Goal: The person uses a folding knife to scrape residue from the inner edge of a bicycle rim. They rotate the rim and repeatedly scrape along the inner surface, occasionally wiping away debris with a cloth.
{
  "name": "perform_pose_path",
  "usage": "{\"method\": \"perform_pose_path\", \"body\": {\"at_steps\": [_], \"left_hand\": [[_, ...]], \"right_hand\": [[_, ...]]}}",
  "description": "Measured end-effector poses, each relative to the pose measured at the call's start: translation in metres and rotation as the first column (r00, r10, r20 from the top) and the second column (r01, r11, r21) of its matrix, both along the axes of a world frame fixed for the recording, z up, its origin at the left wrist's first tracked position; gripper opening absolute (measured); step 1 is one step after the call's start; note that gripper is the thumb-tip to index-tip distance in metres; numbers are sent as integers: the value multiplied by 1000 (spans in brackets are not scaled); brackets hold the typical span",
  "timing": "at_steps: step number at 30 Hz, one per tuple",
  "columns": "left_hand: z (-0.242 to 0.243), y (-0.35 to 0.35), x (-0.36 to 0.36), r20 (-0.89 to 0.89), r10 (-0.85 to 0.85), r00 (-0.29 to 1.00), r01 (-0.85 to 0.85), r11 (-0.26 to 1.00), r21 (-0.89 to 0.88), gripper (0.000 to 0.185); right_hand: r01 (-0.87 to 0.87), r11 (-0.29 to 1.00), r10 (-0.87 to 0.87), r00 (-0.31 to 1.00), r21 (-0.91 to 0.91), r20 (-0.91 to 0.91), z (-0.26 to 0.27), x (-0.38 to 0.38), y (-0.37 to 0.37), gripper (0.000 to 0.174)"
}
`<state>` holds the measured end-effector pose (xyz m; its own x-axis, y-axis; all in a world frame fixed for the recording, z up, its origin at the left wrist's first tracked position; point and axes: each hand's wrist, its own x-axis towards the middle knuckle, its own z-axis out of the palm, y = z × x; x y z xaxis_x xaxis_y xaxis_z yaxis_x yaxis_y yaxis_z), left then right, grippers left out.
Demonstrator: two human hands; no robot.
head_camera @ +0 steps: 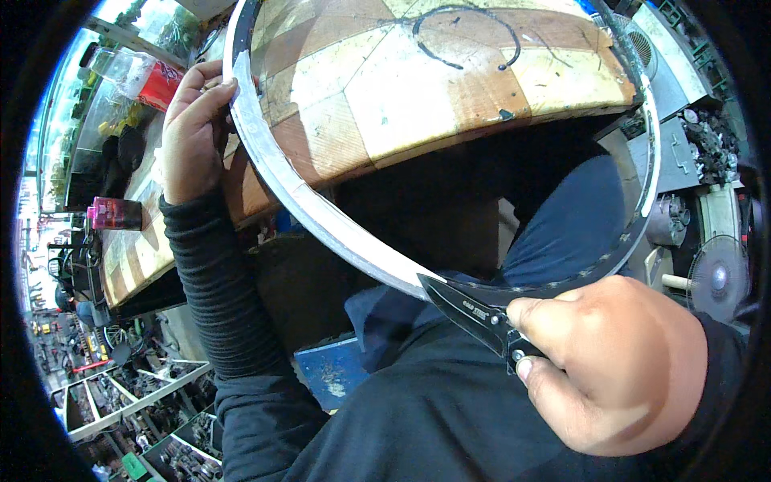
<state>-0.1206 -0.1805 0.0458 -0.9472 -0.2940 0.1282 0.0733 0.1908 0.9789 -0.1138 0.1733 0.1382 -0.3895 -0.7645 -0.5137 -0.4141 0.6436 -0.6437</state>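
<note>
A large wheel rim (319,208), partly covered by a whitish strip, stands tilted between the table and the person's lap. My left hand (196,129) grips it at the upper left, thumb on the whitish strip. In my right hand (608,361) is a black Cold Steel folding knife (467,310), its blade out. The blade tip lies at the lower part of the rim, where the whitish strip ends and a dark, dotted stretch begins. The knife's handle is mostly hidden by my fingers.
A patchwork-topped table (397,102) bears a curved black cord (518,39). At the left are a plastic bottle with a red label (147,78) and a pink-capped container (117,214). Parts bins (138,410) lie lower left; a fan (720,277) stands at right.
</note>
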Motion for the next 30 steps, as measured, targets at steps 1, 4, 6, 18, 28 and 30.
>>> {"method": "perform_pose_path", "body": {"at_steps": [1, 4, 6, 18, 28, 30], "left_hand": [[-1, -4, -2, -1, -7, 1000, 7, 1000, -9, 28], [-8, -7, -8, -4, -1, 1000, 1, 1000, 11, 28], [-9, -1, -12, -8, 11, 1000, -10, 999, 36, 29], [-7, 13, -12, -14, 22, 1000, -23, 999, -33, 32], [11, 99, 54, -515, 110, 850, -503, 463, -730, 34], [29, 139, 64, -210, -269, 940, -70, 451, -890, 27]], "right_hand": [[-4, 999, 3, 1000, 37, 27, 5, 0, -3, 16], [48, 991, -62, 992, 125, 112, 18, 1, -9, 12], [59, 979, -93, 981, 197, 170, 25, 0, -14, 12], [342, 933, -336, 710, 114, 619, -1, -26, 54, 29], [722, 604, -260, 580, -338, 772, -106, -42, 99, 40], [819, 417, -153, 491, -394, 858, -129, -47, 113, 42]]}}
